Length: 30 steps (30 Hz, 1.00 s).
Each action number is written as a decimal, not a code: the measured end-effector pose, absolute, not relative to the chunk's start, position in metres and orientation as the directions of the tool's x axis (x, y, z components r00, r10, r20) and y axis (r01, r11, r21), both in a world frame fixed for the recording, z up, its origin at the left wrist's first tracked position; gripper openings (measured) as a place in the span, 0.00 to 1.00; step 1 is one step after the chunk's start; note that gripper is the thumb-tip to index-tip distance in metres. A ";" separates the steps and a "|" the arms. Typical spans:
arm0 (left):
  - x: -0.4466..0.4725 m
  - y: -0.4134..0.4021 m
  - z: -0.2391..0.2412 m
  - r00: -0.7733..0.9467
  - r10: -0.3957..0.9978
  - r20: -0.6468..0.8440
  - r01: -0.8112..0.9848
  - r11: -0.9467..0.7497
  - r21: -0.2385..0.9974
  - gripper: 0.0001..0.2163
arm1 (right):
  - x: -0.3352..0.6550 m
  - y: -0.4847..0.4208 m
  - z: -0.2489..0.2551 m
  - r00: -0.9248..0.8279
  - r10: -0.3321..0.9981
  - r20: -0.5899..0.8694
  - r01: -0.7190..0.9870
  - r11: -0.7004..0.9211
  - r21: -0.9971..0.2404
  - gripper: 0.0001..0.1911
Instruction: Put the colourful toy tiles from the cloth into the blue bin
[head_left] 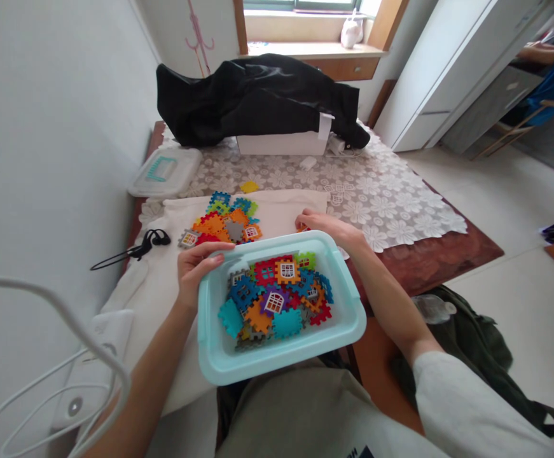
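A light teal plastic bin (281, 367) sits tilted towards me over my lap, holding several notched building tiles in blue, orange, red, purple and green, some with white window inserts (274, 302). My left hand (195, 270) is closed on the bin's left rim, thumb on top. Beyond the bin's far right corner, my right hand (327, 225) is over the white cloth, fingers curled at a small orange-red tile (304, 229), mostly hidden under them. A loose pile of similar tiles (222, 222) lies on the cloth just beyond the bin's far left side.
A translucent box lid (166, 173) lies at the far left, and black earphones (150, 242) are near the left edge. One yellow tile (249, 186) rests past the cloth (281, 203). White window inserts (338, 189) lie on the lace tablecloth. At the back, black fabric (267, 95) covers a box.
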<state>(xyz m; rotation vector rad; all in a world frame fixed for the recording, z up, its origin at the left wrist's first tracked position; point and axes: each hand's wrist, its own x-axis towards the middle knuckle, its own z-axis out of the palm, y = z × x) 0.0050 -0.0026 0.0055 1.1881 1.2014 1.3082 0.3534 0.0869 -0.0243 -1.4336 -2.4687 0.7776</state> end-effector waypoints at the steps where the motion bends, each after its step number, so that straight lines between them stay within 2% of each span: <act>1: 0.005 -0.003 0.006 -0.066 0.997 0.047 -0.032 -0.049 0.998 0.10 | 0.354 0.086 -0.024 -0.524 0.846 -0.095 0.736 0.394 -0.551 0.05; 8: 0.007 -0.003 0.009 -0.072 0.996 0.058 -0.027 -0.060 0.998 0.09 | 0.355 0.083 -0.025 -0.513 0.852 -0.109 0.733 0.368 -0.571 0.08; 13: 0.006 -0.003 0.009 -0.058 0.996 0.066 -0.024 -0.067 0.997 0.10 | 0.351 0.088 -0.028 -0.448 0.892 0.061 0.789 0.427 -0.442 0.12; 15: 0.005 -0.003 0.008 -0.056 0.996 0.067 -0.025 -0.069 0.997 0.09 | 0.351 0.092 -0.027 -0.402 0.908 0.117 0.787 0.409 -0.462 0.14; 18: 0.004 -0.002 0.005 -0.049 0.996 0.070 -0.035 -0.072 0.997 0.09 | 0.350 0.096 -0.020 -0.376 0.895 0.240 0.679 0.442 -0.586 0.13; 23: 0.003 -0.001 0.002 -0.045 0.995 0.088 -0.040 -0.090 0.995 0.09 | 0.344 0.084 0.006 -0.331 0.844 0.423 0.298 0.519 -0.801 0.16; 25: 0.003 -0.001 0.002 -0.042 0.994 0.100 -0.045 -0.102 0.994 0.09 | 0.342 0.071 0.020 -0.332 0.816 0.473 0.186 0.549 -0.815 0.19; 27: 0.003 -0.001 0.002 -0.036 0.994 0.102 -0.051 -0.104 0.993 0.09 | 0.340 0.057 0.036 -0.359 0.788 0.500 0.166 0.581 -0.797 0.20; 30: 0.003 -0.001 0.001 -0.032 0.995 0.094 -0.058 -0.096 0.994 0.09 | 0.335 0.040 0.056 -0.513 0.714 0.476 0.123 0.610 -0.783 0.21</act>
